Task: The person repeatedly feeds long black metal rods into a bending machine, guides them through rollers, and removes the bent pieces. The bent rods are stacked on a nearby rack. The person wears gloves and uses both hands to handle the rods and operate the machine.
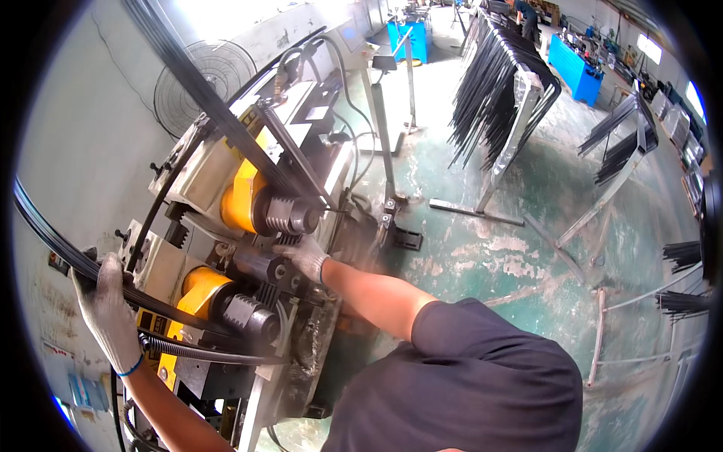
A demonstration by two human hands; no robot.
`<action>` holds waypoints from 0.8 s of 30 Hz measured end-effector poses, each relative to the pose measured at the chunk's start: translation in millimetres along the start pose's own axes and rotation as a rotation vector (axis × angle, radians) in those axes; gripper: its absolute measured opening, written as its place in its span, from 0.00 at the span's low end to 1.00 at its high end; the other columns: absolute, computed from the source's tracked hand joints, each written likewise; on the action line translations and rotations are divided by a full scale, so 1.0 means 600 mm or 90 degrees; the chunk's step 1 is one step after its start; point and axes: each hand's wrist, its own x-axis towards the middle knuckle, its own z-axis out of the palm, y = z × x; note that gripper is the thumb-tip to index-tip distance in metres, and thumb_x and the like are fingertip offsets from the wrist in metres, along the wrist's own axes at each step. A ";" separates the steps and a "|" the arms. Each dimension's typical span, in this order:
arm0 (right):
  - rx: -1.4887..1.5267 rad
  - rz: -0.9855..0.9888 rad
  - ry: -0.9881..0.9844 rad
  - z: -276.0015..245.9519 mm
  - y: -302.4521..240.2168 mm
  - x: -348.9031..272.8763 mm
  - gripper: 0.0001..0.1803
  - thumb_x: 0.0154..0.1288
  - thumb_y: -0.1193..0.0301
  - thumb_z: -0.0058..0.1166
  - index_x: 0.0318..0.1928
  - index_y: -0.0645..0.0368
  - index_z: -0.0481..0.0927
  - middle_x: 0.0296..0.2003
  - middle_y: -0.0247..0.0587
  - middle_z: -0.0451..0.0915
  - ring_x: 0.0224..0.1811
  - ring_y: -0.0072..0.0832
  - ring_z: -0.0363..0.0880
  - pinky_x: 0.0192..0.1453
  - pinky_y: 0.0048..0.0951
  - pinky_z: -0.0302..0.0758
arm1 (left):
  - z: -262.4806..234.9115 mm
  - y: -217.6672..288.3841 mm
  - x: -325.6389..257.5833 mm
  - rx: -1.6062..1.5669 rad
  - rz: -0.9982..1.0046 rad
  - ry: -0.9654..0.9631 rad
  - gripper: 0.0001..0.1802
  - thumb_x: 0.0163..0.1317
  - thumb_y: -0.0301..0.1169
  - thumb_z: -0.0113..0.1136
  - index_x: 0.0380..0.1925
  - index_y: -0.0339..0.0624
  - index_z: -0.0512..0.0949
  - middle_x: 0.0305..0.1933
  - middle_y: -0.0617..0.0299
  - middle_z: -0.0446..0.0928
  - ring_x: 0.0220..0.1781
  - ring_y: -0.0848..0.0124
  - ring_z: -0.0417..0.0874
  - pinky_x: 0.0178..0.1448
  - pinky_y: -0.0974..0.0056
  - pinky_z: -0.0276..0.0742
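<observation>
My left hand (pixel 105 309), in a pale knit glove, is closed around a bundle of thin black rods (pixel 49 233). The bundle curves in from the left and runs toward the lower yellow clamp (pixel 205 290) of a bending machine. My right hand (pixel 303 258), also gloved, lies over a dark metal block (pixel 260 265) between the machine's two ribbed round dies, the upper die (pixel 292 216) and the lower die (pixel 252 318). Its fingers stretch leftward and look partly hidden by the block. A second bundle of black rods (pixel 203 87) slants down from the top to the upper yellow clamp (pixel 245 197).
A ribbed black hose (pixel 203 350) crosses the machine's near end. Behind it stands a round fan (pixel 199 83) by the wall. On the right, a metal rack (pixel 512 124) carries many bent black rods. Blue cabinets (pixel 574 68) and a person (pixel 526 19) are farther back.
</observation>
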 end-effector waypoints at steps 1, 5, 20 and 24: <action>-0.005 0.010 0.014 0.011 -0.012 -0.007 0.25 0.65 0.75 0.69 0.61 0.68 0.78 0.48 0.45 0.86 0.45 0.30 0.84 0.50 0.33 0.82 | -0.002 0.000 0.002 -0.014 -0.001 0.007 0.20 0.70 0.33 0.67 0.56 0.35 0.76 0.39 0.62 0.77 0.41 0.74 0.76 0.50 0.68 0.74; -0.045 0.025 0.072 0.003 -0.043 -0.023 0.22 0.66 0.76 0.67 0.59 0.69 0.79 0.46 0.44 0.86 0.46 0.26 0.82 0.53 0.33 0.80 | 0.024 0.014 -0.018 -0.040 -0.012 0.031 0.18 0.71 0.31 0.65 0.55 0.33 0.75 0.37 0.64 0.75 0.37 0.76 0.75 0.46 0.69 0.74; -0.039 0.026 0.068 0.009 -0.038 -0.019 0.19 0.66 0.74 0.68 0.54 0.69 0.82 0.45 0.45 0.86 0.44 0.25 0.83 0.51 0.31 0.82 | 0.009 -0.022 0.005 -0.088 -0.004 0.019 0.20 0.70 0.30 0.66 0.57 0.32 0.75 0.37 0.63 0.75 0.36 0.76 0.76 0.44 0.69 0.75; -0.037 0.033 0.079 0.005 -0.034 -0.017 0.21 0.65 0.72 0.69 0.55 0.70 0.82 0.44 0.45 0.86 0.44 0.26 0.83 0.50 0.32 0.82 | 0.013 -0.006 0.004 -0.072 -0.028 0.007 0.20 0.70 0.30 0.67 0.57 0.32 0.75 0.37 0.63 0.75 0.36 0.75 0.76 0.43 0.69 0.75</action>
